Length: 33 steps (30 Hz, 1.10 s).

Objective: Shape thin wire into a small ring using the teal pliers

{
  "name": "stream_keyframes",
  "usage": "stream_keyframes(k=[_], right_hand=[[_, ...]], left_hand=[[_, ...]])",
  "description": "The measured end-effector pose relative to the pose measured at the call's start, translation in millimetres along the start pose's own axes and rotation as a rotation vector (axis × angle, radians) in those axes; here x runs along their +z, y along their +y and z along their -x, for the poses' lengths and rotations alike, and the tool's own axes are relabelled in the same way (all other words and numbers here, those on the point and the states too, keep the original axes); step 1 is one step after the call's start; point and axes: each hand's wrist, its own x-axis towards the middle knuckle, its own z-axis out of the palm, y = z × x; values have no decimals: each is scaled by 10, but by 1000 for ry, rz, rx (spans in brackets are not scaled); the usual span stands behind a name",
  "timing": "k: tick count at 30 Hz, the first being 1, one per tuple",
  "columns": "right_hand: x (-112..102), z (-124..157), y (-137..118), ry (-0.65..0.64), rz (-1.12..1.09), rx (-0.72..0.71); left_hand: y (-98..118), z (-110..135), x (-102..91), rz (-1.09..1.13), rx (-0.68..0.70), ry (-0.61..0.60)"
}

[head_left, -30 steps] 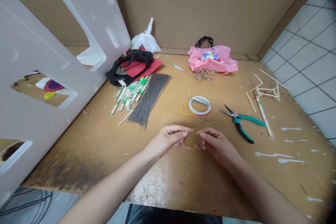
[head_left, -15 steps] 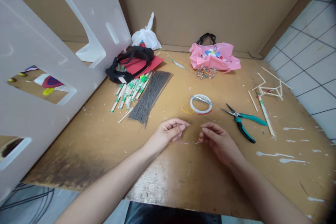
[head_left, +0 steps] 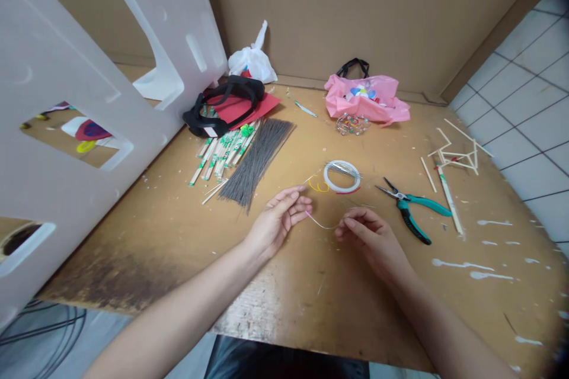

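Note:
A thin wire (head_left: 320,225) with a short pink section near my left fingers curves between my two hands. My left hand (head_left: 279,217) pinches the wire, and a fine end sticks out past the thumb toward the yellow loops. My right hand (head_left: 365,235) grips the other end between thumb and fingertips. Just beyond the hands lies a white ring (head_left: 328,179) with several short wires across it. Yellow wire loops (head_left: 318,185) lie at its left. Teal-handled pliers (head_left: 408,204) rest with jaws apart to the right of my right hand.
A bundle of grey wires (head_left: 256,164), wrapped chopsticks (head_left: 208,161) and a black headset strap (head_left: 195,122) lie at the left. A pink bag (head_left: 391,103) and a beaded wire piece (head_left: 352,124) are at the back. A stick frame (head_left: 460,157) lies right. A white plastic panel (head_left: 89,172) stands at the left.
My left hand has turned palm upward and moved slightly up and left. The wire's pink section has risen toward the left fingers. My right hand has hardly moved.

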Motion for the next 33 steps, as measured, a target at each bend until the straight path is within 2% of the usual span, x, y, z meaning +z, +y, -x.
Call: stream_keyframes(k=[4, 9, 14, 16, 18, 20, 22, 24, 26, 28, 30, 33], right_hand=[[3, 16, 30, -26, 72, -31], [61, 76, 73, -127, 207, -29], [221, 168, 75, -245, 370, -81], [178, 159, 7, -253, 530, -166], [-9, 109, -121, -180, 792, -309], [-337, 34, -281, 31, 1156, -444], [-746, -42, -418, 152, 1523, -405], [-1134, -106, -489, 226, 1764, -300], [-1407, -153, -500, 174, 1869, -172], [-1524, -184, -486, 89, 1923, -147], [-1519, -202, -484, 40, 2003, -169], [-1442, -200, -549, 87, 2125, -206]], left_hand=[[-7, 13, 5, 10, -3, -1], [-27, 15, -3, 57, 1, 3], [-18, 9, 5, 204, -112, -63], [26, 12, 8, 243, -140, -76], [89, 18, 11, 250, -155, -75], [154, 26, 16, 242, -178, -71], [201, 38, 22, 225, -210, -78], [221, 53, 27, 193, -234, -103], [219, 69, 27, 138, -247, -146], [212, 82, 21, 74, -251, -196], [213, 89, 12, 3, -264, -242], [238, 89, -1, -100, -281, -270]])
